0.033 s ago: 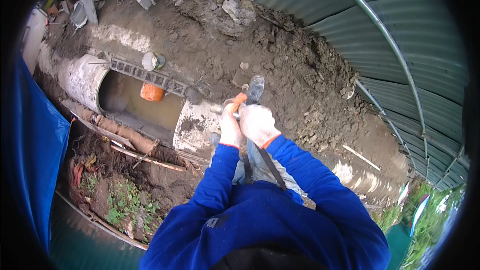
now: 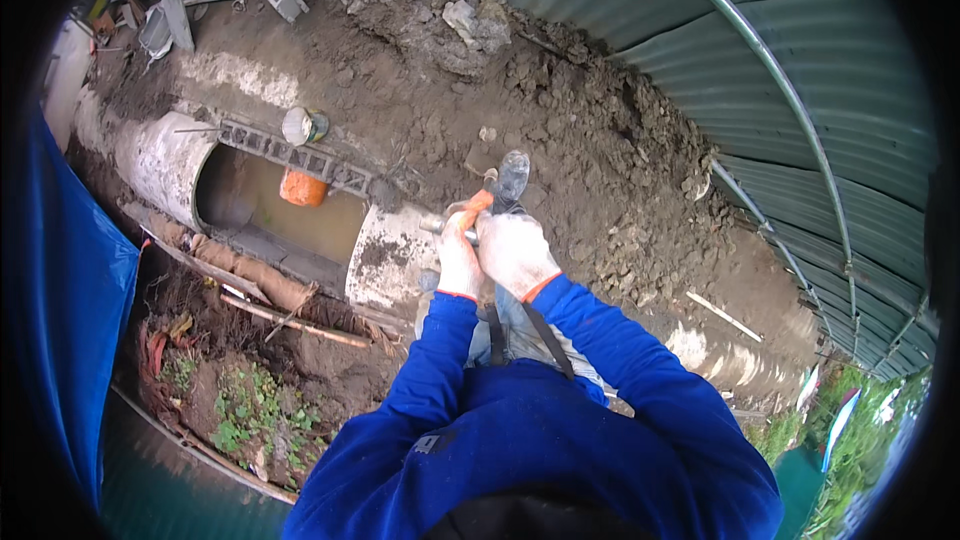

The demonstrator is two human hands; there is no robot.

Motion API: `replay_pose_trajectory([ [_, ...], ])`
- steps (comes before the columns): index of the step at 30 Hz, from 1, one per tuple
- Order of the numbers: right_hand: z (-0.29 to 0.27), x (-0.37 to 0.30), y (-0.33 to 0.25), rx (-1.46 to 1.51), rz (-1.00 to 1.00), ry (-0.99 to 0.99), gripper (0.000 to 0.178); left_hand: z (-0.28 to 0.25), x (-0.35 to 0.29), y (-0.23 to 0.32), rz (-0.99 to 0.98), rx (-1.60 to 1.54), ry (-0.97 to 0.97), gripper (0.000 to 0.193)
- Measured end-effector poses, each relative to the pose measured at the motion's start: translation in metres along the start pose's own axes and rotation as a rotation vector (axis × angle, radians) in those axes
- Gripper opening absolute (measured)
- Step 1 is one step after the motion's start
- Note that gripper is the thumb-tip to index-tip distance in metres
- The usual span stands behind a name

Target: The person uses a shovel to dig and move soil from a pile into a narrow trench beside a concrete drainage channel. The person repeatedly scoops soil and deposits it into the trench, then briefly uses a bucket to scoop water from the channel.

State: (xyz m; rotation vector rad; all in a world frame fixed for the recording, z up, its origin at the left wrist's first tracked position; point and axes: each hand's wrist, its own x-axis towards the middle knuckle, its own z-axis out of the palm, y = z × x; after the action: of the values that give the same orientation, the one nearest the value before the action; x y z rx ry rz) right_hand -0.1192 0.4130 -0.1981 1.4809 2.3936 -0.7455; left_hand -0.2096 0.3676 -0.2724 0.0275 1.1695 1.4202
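Close together in front of my body, my two gloved hands hold a short grey metal cylinder (image 2: 432, 224). One end of it sticks out to the left of my left hand (image 2: 460, 258), whose white glove has orange over the fingers. My right hand (image 2: 515, 252), in a white glove with an orange cuff edge, is closed around the other part and hides it. Just beyond the fingers shows a small brownish end piece (image 2: 490, 176); whether it belongs to the cylinder I cannot tell. A muddy dark boot (image 2: 513, 176) is right behind my hands.
Left of me a large pale pipe (image 2: 165, 165) is cut open, with muddy water and an orange container (image 2: 303, 187) inside. Hollow blocks (image 2: 290, 151) line its far edge, beside a bucket (image 2: 304, 126). Loose soil (image 2: 600, 180) slopes up toward green corrugated sheeting (image 2: 790, 70). A blue tarp (image 2: 75, 310) hangs left.
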Motion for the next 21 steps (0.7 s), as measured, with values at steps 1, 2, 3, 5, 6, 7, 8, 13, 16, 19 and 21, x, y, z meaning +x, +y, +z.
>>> replay_pose_trajectory([
  [1, 0.011, 0.014, 0.009, 0.009, 0.000, 0.023, 0.022, -0.008, 0.020, -0.012, 0.061, 0.023, -0.040, 0.031],
  [2, 0.026, 0.020, 0.014, 0.018, 0.007, 0.056, 0.022, -0.020, 0.034, -0.026, 0.086, 0.050, -0.055, 0.031],
  [3, 0.041, 0.030, 0.018, 0.036, 0.004, 0.020, 0.022, -0.029, 0.057, -0.040, 0.157, 0.022, -0.129, 0.032],
  [5, 0.066, 0.032, 0.016, 0.047, -0.019, 0.024, 0.022, -0.061, 0.052, -0.065, 0.157, -0.049, -0.119, 0.030],
  [6, 0.081, 0.018, 0.011, 0.001, 0.024, -0.061, 0.024, -0.076, 0.043, -0.080, -0.018, -0.107, 0.000, 0.029],
  [7, 0.095, -0.008, 0.004, 0.050, 0.073, -0.127, 0.027, -0.095, 0.020, -0.092, -0.200, -0.163, 0.146, 0.028],
  [8, 0.102, -0.027, 0.004, 0.089, 0.122, -0.150, 0.030, -0.105, 0.001, -0.105, -0.226, -0.163, 0.146, 0.029],
  [13, 0.138, -0.066, 0.014, 0.102, 0.223, -0.296, 0.054, -0.121, -0.048, -0.144, -0.201, 0.000, 0.184, 0.032],
  [16, 0.139, -0.046, 0.022, 0.140, 0.182, -0.255, 0.052, -0.105, -0.037, -0.130, -0.182, 0.049, 0.222, 0.037],
  [19, 0.104, -0.003, 0.021, 0.083, 0.131, -0.243, 0.049, -0.068, 0.004, -0.087, -0.201, -0.018, 0.247, 0.030],
  [21, 0.065, 0.041, 0.017, 0.098, 0.036, -0.208, 0.047, -0.043, 0.045, -0.050, -0.173, -0.038, 0.305, 0.023],
])
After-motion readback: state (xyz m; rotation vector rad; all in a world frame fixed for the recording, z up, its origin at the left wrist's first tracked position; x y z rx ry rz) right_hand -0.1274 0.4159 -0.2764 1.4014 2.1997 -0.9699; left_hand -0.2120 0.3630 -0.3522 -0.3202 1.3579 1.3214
